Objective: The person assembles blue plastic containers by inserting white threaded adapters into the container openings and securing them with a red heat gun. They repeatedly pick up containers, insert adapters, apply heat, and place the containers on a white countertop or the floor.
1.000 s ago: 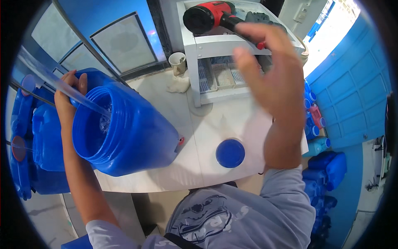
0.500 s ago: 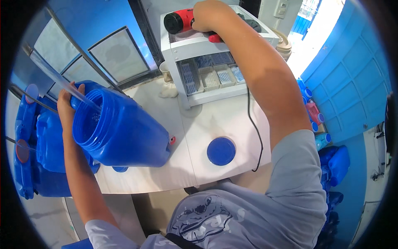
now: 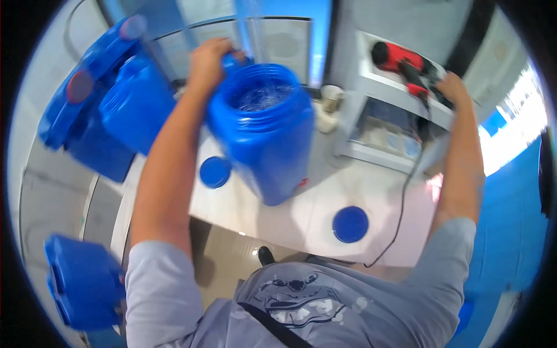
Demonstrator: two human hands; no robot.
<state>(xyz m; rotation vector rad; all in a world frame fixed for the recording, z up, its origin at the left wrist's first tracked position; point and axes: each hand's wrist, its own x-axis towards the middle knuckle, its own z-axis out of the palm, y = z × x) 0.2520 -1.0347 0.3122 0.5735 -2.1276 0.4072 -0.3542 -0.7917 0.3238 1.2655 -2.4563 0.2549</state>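
Observation:
A big blue plastic jug (image 3: 264,136) stands on the white table, its wide threaded mouth uncapped. Clear water streams into it from above and churns inside. My left hand (image 3: 210,61) is closed round the handle at the jug's far left. On top of the white cabinet lies a red and black heat gun (image 3: 403,61), its cord running down to the table. Beside it, my right hand (image 3: 455,90) has its fingers closed on a dark cloth (image 3: 434,78), slightly blurred. Round blue caps lie on the table, one (image 3: 215,172) left of the jug, another (image 3: 350,224) to its right.
More blue jugs (image 3: 136,104) crowd the left side, and another (image 3: 84,281) sits low at the near left. Behind the filling jug is a small pale cup (image 3: 332,97). The cabinet (image 3: 377,156) holds trays behind its front. A black cord (image 3: 400,214) crosses the table's right part.
My view has swung left, so everything sits further right. My right hand has let go of the heat gun and moved right to the dark cloth. The water in the jug looks higher.

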